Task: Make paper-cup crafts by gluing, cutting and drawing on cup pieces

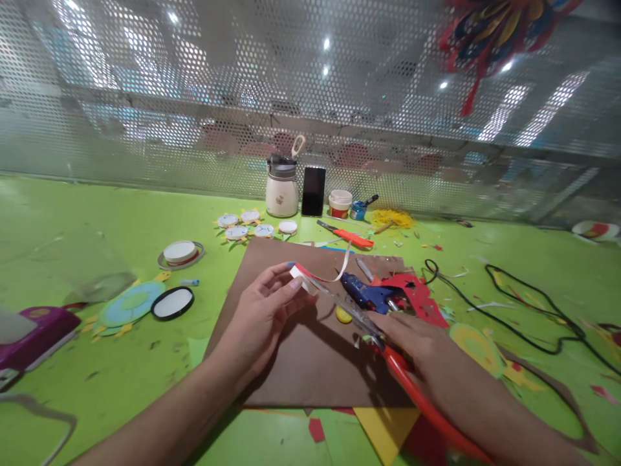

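Note:
My left hand [262, 314] pinches a small white-and-red paper piece [303, 279] between thumb and fingers, above a brown board [286, 385]. From that piece a thin curled strip [345, 264] rises to the right. In my right hand [422, 343] is a pair of scissors [359, 318] with long red-orange handles. The blades point left and their tips meet the paper piece. Beyond the blades, a blue glue gun [365, 291] rests on the board. A small yellow disc [343, 314] lies below the scissors, partly covered.
Behind the board stand a white jar-shaped bottle [281, 194], a phone [314, 191] and a small tub [340, 204]. An orange-handled cutter [352, 238] lies nearer. Paper turtles [132, 307], red scraps [420, 301], a black cable [528, 343] and a purple tool [36, 340] lie around.

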`<state>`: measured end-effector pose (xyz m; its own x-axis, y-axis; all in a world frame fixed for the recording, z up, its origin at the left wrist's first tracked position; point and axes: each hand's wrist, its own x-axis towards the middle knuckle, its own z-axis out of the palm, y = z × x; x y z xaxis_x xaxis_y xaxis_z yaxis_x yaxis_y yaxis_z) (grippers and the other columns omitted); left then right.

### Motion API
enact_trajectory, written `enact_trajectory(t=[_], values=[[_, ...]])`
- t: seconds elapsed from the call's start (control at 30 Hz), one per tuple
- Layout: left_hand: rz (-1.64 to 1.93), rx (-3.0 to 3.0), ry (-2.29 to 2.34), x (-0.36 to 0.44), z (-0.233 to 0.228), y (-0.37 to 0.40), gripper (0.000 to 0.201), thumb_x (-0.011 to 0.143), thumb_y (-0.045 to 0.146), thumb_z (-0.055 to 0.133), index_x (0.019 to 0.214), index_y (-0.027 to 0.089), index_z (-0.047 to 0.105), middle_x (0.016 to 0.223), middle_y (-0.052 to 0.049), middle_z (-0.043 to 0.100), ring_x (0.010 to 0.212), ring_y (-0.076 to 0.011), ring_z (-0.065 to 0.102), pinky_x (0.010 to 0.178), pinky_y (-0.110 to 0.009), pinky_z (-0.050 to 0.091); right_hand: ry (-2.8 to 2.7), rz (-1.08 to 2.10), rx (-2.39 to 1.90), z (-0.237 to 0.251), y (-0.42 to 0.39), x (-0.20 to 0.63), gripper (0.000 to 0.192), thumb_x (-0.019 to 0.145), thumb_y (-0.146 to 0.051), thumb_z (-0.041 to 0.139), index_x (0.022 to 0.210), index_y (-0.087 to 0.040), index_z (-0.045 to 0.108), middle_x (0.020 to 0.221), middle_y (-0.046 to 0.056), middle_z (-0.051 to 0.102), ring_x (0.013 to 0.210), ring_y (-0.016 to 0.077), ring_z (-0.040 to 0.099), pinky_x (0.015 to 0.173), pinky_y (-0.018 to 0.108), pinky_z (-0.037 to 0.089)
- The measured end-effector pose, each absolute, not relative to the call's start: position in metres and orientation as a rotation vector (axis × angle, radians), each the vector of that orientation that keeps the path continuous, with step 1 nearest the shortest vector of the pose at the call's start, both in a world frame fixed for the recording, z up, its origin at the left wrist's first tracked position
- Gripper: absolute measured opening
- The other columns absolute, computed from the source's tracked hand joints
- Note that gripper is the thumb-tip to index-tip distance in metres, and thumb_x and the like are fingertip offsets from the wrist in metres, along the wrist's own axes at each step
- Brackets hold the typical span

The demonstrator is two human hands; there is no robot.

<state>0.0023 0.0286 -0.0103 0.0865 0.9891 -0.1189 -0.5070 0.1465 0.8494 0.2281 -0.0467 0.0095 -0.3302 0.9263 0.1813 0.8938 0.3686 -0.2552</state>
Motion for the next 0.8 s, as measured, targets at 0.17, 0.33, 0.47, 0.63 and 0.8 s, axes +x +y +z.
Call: enact_trajectory(t=[0.17, 0.33, 0.47, 0.63, 0.8], values=[[1.241, 0.724, 0.788, -0.0002, -0.0091, 0.029, 0.022, 0.081, 0.016, 0.077, 0.102, 0.012, 0.072, 0.101, -0.011, 0.072, 0.084, -0.0193, 0.07, 0.083, -0.038, 0.064, -2.398, 0.032, -1.634, 0.0057, -0.0473, 0.2325, 0.051, 0.086, -0.011, 0.05, 0.133, -0.024, 0.064, 0.11, 0.012, 0.074, 0.098, 0.0269, 0.071, 0.083, 0.04, 0.058], [1.241, 0.736, 0.773, -0.0003, -0.0085, 0.0291, 0.022, 0.078, 0.018, 0.08, 0.098, 0.012, 0.074, 0.098, -0.01, 0.072, 0.083, -0.0183, 0.069, 0.08, -0.034, 0.064, -2.419, -0.012, -1.648, 0.0066, -0.0491, 0.2314, 0.053, 0.085, -0.01, 0.05, 0.134, -0.023, 0.063, 0.103, 0.011, 0.075, 0.092, 0.026, 0.071, 0.08, 0.038, 0.059], [1.245, 0.728, 0.77, 0.0005, -0.0076, 0.0282, 0.022, 0.077, 0.017, 0.081, 0.097, 0.012, 0.074, 0.098, -0.009, 0.072, 0.082, -0.0181, 0.07, 0.082, -0.035, 0.064, -2.417, 0.028, -1.644, 0.0065, -0.0486, 0.2313, 0.053, 0.085, -0.012, 0.05, 0.135, -0.023, 0.063, 0.102, 0.011, 0.075, 0.094, 0.0273, 0.072, 0.082, 0.041, 0.058], [1.25, 0.752, 0.78, 0.0002, -0.0066, 0.0275, 0.021, 0.079, 0.015, 0.077, 0.1, 0.012, 0.072, 0.1, -0.01, 0.072, 0.084, -0.0187, 0.069, 0.082, -0.036, 0.064, -2.42, 0.085, -1.632, 0.0068, -0.0479, 0.2314, 0.05, 0.086, -0.013, 0.049, 0.132, -0.023, 0.064, 0.103, 0.011, 0.076, 0.096, 0.028, 0.072, 0.086, 0.044, 0.057], [1.251, 0.728, 0.785, 0.0017, -0.0065, 0.028, 0.021, 0.08, 0.014, 0.076, 0.1, 0.011, 0.071, 0.099, -0.011, 0.073, 0.084, -0.0188, 0.07, 0.082, -0.036, 0.063, -2.434, 0.14, -1.641, 0.0097, -0.0486, 0.2294, 0.05, 0.088, -0.014, 0.048, 0.134, -0.024, 0.063, 0.101, 0.011, 0.076, 0.093, 0.0273, 0.073, 0.084, 0.042, 0.058]])
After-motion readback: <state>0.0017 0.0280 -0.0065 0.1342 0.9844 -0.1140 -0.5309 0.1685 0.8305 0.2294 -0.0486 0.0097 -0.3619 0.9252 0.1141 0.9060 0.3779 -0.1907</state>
